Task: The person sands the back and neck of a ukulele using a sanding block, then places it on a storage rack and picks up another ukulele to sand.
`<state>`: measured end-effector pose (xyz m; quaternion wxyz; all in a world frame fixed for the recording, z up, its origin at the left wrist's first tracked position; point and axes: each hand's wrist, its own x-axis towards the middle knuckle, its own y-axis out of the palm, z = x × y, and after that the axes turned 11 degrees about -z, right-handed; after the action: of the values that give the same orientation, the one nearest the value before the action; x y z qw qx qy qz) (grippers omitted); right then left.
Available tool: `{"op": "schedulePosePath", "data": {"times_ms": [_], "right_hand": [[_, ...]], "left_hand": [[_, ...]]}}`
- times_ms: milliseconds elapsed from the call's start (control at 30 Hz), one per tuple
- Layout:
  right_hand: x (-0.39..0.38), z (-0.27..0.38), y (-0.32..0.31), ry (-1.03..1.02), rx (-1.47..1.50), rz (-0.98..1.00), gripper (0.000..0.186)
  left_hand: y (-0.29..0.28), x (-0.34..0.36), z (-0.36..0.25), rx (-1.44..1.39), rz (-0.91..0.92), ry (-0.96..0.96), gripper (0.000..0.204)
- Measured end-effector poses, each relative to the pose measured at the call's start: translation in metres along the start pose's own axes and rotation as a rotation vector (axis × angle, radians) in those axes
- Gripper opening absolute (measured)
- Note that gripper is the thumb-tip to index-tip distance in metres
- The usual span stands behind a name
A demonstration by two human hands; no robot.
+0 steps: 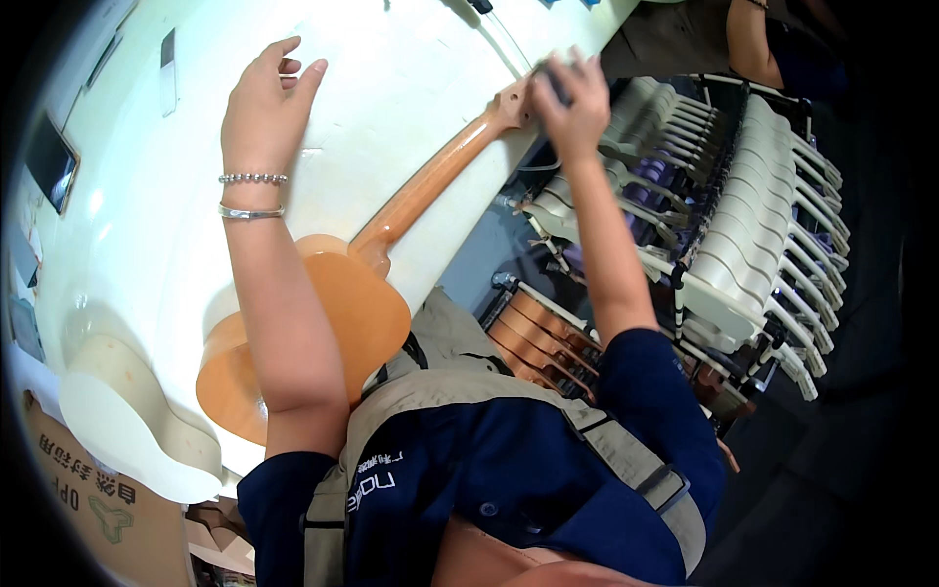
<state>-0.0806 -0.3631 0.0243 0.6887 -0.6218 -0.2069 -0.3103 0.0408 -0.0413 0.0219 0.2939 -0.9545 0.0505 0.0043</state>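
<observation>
A wooden ukulele (362, 303) lies back side up on the white table (391, 108), its neck slanting away to the right. My right hand (572, 108) is at the headstock (511, 106), slightly blurred, its fingers closed around a small dark object (558, 83) whose kind I cannot make out. My left hand (269, 112) hovers over the table left of the neck, thumb and fingers apart, holding nothing. The left forearm crosses above the ukulele's body and hides part of it.
White ukuleles (743, 235) hang in rows on a rack at the right, with brown wooden ones (538, 333) below. A white instrument body (137, 421) and a cardboard box (93, 499) are at lower left. A phone (51, 164) lies far left. Another person's arm (751, 44) shows top right.
</observation>
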Motion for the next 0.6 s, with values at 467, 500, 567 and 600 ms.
{"op": "schedulePosePath", "data": {"times_ms": [467, 500, 567, 600], "right_hand": [[0.006, 0.0, 0.014, 0.111, -0.105, -0.152, 0.03], [0.004, 0.011, 0.017, 0.127, -0.164, -0.184, 0.029], [-0.009, 0.039, 0.011, 0.056, 0.05, 0.045, 0.033], [-0.007, 0.044, 0.01, -0.019, 0.054, 0.057, 0.032]], "left_hand": [[0.002, -0.006, -0.013, 0.041, 0.043, -0.003, 0.043], [0.003, -0.007, -0.01, 0.05, 0.048, 0.016, 0.043], [0.003, -0.009, -0.006, 0.072, 0.054, 0.023, 0.044], [0.003, -0.003, -0.007, 0.059, 0.037, 0.031, 0.044]]}}
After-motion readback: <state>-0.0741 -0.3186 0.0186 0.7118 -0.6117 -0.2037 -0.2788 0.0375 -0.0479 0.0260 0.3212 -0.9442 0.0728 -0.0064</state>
